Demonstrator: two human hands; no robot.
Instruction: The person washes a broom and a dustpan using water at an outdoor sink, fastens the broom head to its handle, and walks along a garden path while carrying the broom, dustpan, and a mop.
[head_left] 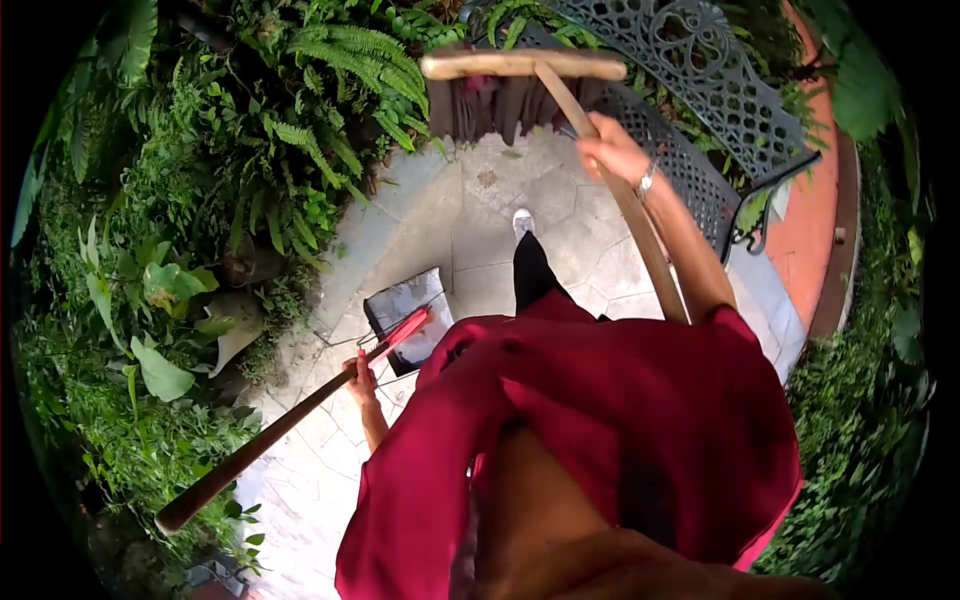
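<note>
My right hand (612, 150), with a watch at its wrist, is wrapped round the pale wooden handle of a T-shaped stick (640, 225). Its wooden crossbar (525, 65) is at the far end, beside the bench. Dark brown ragged strips (480, 110) show just below the crossbar; I cannot tell whether they are fixed to it. At the left, my left hand (362, 378) grips a long brown pole (270, 435) close to its red end. That red end lies over a metal dustpan (385, 310) with a wire piece; their join is unclear.
A dark metal lattice bench (690, 60) stands at the upper right, close to my right arm. Ferns and leafy plants (280, 130) border the pale stone paving (400, 240) on the left. One shoe (523, 222) is on the paving. An orange-red strip (808, 215) runs along the right.
</note>
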